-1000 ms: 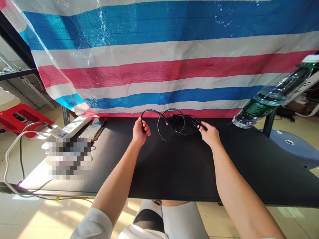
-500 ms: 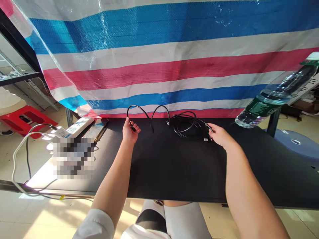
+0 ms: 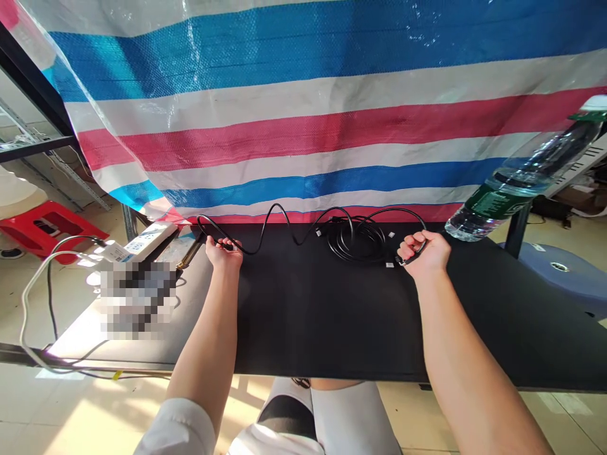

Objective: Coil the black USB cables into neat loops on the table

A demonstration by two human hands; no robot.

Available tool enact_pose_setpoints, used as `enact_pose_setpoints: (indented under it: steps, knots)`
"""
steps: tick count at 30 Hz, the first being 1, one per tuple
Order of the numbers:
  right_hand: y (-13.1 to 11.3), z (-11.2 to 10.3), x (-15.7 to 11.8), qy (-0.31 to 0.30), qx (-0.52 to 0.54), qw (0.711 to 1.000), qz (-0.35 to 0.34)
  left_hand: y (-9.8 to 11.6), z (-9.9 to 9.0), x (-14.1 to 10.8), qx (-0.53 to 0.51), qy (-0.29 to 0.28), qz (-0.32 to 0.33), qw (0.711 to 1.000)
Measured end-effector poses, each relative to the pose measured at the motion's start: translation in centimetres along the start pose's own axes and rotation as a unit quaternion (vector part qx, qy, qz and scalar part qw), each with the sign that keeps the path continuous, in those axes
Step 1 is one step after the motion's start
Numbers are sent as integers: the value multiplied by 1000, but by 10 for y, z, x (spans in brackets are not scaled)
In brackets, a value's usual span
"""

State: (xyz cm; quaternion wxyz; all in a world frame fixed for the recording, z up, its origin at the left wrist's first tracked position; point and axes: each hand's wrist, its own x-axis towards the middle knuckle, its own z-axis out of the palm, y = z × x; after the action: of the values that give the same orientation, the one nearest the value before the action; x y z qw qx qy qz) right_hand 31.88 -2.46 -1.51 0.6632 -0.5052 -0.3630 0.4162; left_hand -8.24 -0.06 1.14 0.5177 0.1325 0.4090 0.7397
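A blue, white and red striped sheet of woven plastic (image 3: 303,69) hung behind a flat, matte black tabletop (image 3: 327,328). Near the tabletop's far right corner was a clear plastic bottle with a green label (image 3: 502,193). A thin, glossy black cable (image 3: 298,244) waved leftward from a loose, round black coil (image 3: 355,259) near the tabletop's far edge, and a shorter black arc (image 3: 393,209) reached right; whether both were one length could not be told.

Drawing the strands outward seemed to call for a slow, even pull — low over the surface, so that the loops would slip apart rather than tighten.

The hands were well apart. The left hand (image 3: 224,254), palm up, had its fingers curled around the cable; the right hand (image 3: 425,254) was clenched on the arc, a dark end poking out below its fingers. A small, pale, rectangular tip (image 3: 389,265) lay just beside that hand.
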Motion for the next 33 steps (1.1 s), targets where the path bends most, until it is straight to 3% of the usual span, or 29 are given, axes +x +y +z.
enact_pose_setpoints:
  steps: [3,5,10,13,18,21,27,33]
  knots:
    - [5,14,-6,35,-120,990,-60,0,6,-7,-69,25,-35,997]
    - [9,23,-8,45,-210,967,-138,-3,12,-13,-84,23,-53,995]
    - [13,45,-16,-58,-309,886,-341,-22,20,-18,-44,23,-91,995]
    - [11,57,-24,-100,-277,875,-385,-32,20,-17,-21,16,-113,993]
    - [4,62,-32,-105,-81,949,-287,-33,19,-16,-43,4,-112,993]
    - [0,56,-28,-80,63,973,-208,-28,22,-17,-66,23,-129,989]
    - [-9,24,-13,40,169,980,-95,-18,30,-19,-82,43,-147,985]
    - [-25,-4,-11,198,257,941,-95,-11,29,-18,-97,48,-140,984]
